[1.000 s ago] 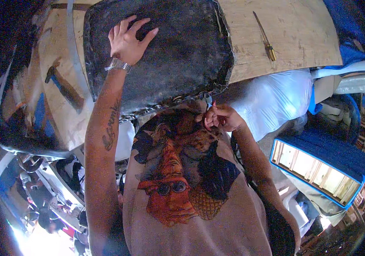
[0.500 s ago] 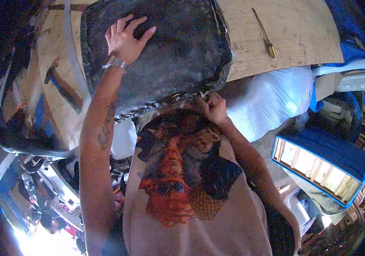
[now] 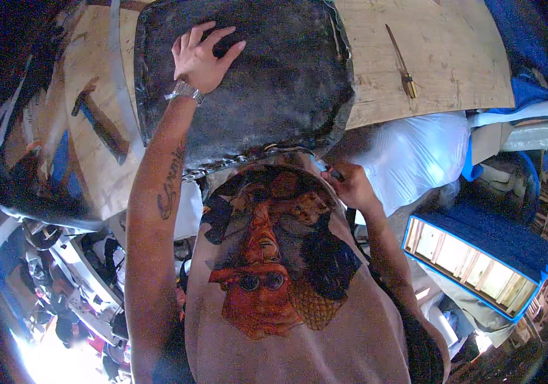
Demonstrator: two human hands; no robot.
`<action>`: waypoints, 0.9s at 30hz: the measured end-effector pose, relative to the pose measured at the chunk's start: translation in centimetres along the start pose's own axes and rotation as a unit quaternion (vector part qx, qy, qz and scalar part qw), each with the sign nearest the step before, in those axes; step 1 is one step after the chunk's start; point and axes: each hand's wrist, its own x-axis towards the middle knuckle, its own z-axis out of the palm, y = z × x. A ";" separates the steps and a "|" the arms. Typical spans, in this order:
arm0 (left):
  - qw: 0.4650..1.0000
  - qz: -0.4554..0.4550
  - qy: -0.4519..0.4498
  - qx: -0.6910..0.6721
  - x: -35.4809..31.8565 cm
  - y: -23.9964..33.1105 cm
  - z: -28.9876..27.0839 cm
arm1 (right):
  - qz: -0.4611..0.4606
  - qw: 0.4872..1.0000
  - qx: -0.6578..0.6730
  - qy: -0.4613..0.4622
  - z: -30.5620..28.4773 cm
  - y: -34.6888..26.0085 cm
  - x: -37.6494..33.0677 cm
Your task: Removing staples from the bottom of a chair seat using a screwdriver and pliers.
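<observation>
My left hand [image 3: 205, 61] lies on a black padded panel [image 3: 267, 83], its fingers spread over the upper left part of the dark surface. Along the panel's near edge runs a rough, ragged seam. My right hand [image 3: 353, 185] is closed around a small dark-handled tool [image 3: 333, 173] just off the near right corner of the panel. A pale blue blade or tip [image 3: 317, 162] points from that hand toward the panel's edge; whether it touches the edge I cannot tell. The fingers hide most of the handle.
A plywood board [image 3: 440, 57] lies under the panel. On it rest a yellow-handled screwdriver [image 3: 407, 77] at right and a hammer [image 3: 99, 121] at left. Clear plastic sheeting [image 3: 415, 153] bulges at the right, beyond it a blue-edged wooden frame [image 3: 472, 256].
My right hand has moved away from the panel's near edge, down and to the right, and the tool's pale tip now shows. My left hand stays on the panel; the view has shifted slightly.
</observation>
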 end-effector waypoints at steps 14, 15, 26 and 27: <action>1.000 0.004 0.012 -0.001 0.2 -0.1 0.2 | 0.058 0.927 0.267 -0.258 -7.0 -5.2 0.1; 1.000 0.008 0.013 0.000 0.4 0.1 0.2 | 0.019 0.924 0.325 -0.203 -5.7 -3.5 0.3; 1.000 0.005 0.010 0.005 0.3 -0.2 0.4 | 0.207 0.845 0.411 -0.273 -5.7 1.0 2.6; 1.000 0.004 0.008 0.011 0.3 -0.2 0.4 | 0.199 0.839 0.398 -0.312 -6.4 0.7 3.4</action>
